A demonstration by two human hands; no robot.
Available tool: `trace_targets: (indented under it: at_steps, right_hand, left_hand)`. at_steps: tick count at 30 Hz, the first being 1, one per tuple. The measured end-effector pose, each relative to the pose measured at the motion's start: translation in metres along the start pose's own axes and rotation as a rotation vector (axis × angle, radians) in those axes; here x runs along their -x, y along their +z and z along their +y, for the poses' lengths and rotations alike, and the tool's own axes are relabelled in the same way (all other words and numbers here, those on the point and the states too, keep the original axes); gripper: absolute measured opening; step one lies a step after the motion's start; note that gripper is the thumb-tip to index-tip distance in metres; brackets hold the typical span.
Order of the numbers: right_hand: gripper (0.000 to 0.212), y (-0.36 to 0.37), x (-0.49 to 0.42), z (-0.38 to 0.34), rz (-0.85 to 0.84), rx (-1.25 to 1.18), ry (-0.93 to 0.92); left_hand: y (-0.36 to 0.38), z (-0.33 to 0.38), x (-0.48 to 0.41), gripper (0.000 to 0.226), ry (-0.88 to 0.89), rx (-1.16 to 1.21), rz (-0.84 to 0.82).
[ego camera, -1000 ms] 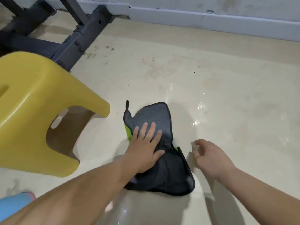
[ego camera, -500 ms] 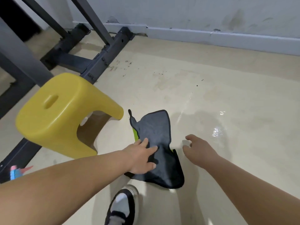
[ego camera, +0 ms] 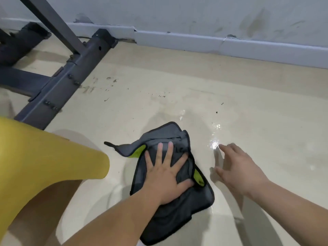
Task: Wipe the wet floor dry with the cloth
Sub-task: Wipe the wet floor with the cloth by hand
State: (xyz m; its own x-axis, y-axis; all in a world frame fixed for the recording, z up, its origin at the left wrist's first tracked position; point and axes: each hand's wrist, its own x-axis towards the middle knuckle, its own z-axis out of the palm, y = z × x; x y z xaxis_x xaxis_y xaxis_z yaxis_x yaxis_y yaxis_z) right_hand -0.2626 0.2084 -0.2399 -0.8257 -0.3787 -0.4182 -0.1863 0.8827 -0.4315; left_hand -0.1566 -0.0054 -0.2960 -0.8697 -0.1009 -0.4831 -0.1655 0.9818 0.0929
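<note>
As a person leans over a pale beige floor, two bare forearms reach in from the bottom of the view. Nearest, a dark grey cloth with a lime-green underside lies rumpled and partly folded on the floor, near the middle. The left hand lies flat on top of it, fingers spread wide, palm pressing the fabric down. Just beside the cloth, the right hand holds nothing. Its fingers are loosely extended and low over the floor, and whether they touch it cannot be told. At the left edge, a yellow plastic stool stands close to the cloth but apart from it. Just beyond the right fingertips, bright glints mark a wet patch, with a faint sheen spreading around and ahead of the cloth. Farther off, dark specks dot the floor beside a dark metal frame, and a scuffed grey skirting board runs along the wall. The wiping looks under way but unfinished: the cloth sits at the edge of the water, and the shiny patch to its right and ahead has yet to be wiped.
</note>
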Motion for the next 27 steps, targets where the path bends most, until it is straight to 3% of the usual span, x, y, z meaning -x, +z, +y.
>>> trace_targets:
  at_steps: [4,11,14,17,22,25,27]
  right_hand:
    - [0.096,-0.01,-0.066,-0.02,0.007,0.115,0.04]
    - [0.151,-0.022,-0.139,-0.075,-0.206,0.254,0.263]
    - [0.157,-0.021,-0.156,-0.084,-0.21,0.244,0.324]
    - [0.155,-0.017,-0.159,-0.083,-0.154,0.25,0.341]
    - [0.155,-0.017,-0.16,-0.081,-0.15,0.232,0.337]
    - [0.155,-0.019,-0.161,-0.083,-0.17,0.222,0.341]
    - [0.154,-0.02,-0.162,-0.083,-0.176,0.212,0.351]
  left_hand:
    - [-0.026,-0.028,-0.071,0.073,0.039,-0.085,0.131]
    - [-0.058,-0.078,-0.136,0.07,0.259,-0.074,0.166]
    - [-0.079,-0.111,-0.174,0.072,0.157,-0.041,0.245]
    - [-0.096,-0.132,-0.205,0.073,-0.09,0.021,0.301]
    - [-0.133,-0.118,-0.262,0.071,-0.37,0.108,0.173]
    - [-0.145,-0.079,-0.287,0.077,-0.349,0.099,0.136]
    - [-0.137,-0.038,-0.287,0.078,-0.179,0.067,0.169]
